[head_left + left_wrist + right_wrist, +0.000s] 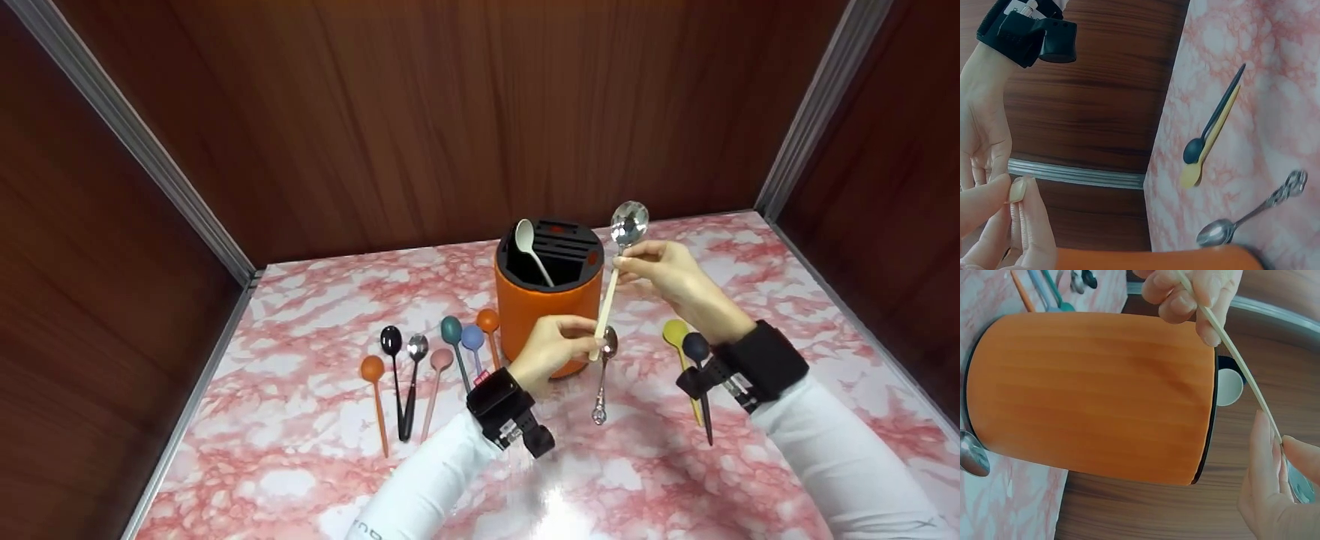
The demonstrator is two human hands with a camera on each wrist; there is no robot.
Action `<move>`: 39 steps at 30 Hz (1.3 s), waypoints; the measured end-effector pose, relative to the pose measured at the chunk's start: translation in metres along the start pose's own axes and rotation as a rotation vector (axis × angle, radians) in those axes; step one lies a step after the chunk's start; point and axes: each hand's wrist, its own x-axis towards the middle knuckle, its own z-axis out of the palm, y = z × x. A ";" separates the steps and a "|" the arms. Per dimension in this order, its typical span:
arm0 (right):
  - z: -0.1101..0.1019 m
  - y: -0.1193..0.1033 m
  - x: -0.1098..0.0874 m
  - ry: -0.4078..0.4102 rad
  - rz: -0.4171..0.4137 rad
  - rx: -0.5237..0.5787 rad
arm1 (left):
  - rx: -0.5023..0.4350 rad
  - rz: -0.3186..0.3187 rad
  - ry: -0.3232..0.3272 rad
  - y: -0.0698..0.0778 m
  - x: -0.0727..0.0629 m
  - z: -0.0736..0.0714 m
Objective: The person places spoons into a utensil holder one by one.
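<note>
A spoon with a silver bowl and a long cream handle [608,301] is held aslant in both hands, bowl end up. My left hand [556,343] pinches the lower end of the handle, also seen in the left wrist view as a cream tip [1017,190]. The right hand [671,276] pinches it just below the bowl. Behind and to the left of the spoon stands an orange cylindrical holder [536,304] with a black slotted top. One white spoon [525,237] leans in its large opening. An ornate silver spoon [601,386] lies on the table below the hands.
Left of the holder lie several spoons, among them an orange one [373,369], a black one [391,341], a pink one [441,360] and a green one [451,330]. A yellow spoon [676,331] and a dark spoon [696,347] lie by the right wrist. Wood-grain panels enclose the marbled table.
</note>
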 end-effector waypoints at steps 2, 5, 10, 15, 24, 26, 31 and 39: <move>0.001 -0.002 0.002 0.004 -0.007 0.016 | 0.008 0.010 0.000 0.004 0.001 -0.002; 0.002 -0.006 0.005 0.016 -0.010 0.054 | 0.007 0.011 -0.002 0.012 0.001 -0.006; 0.003 -0.011 0.010 0.014 -0.013 0.121 | 0.057 0.022 0.003 0.025 0.004 -0.012; 0.003 -0.015 0.013 0.003 -0.037 0.154 | 0.107 0.018 -0.012 0.037 0.008 -0.018; 0.006 -0.023 0.025 0.058 0.012 0.257 | 0.121 0.037 -0.014 0.051 0.018 -0.028; 0.005 -0.023 0.027 0.071 0.021 0.280 | 0.118 0.045 0.003 0.052 0.021 -0.029; 0.005 -0.022 0.032 0.089 0.023 0.363 | 0.100 0.072 0.066 0.055 0.025 -0.034; 0.006 -0.017 0.035 0.157 -0.019 0.499 | 0.198 0.116 0.183 0.057 0.025 -0.041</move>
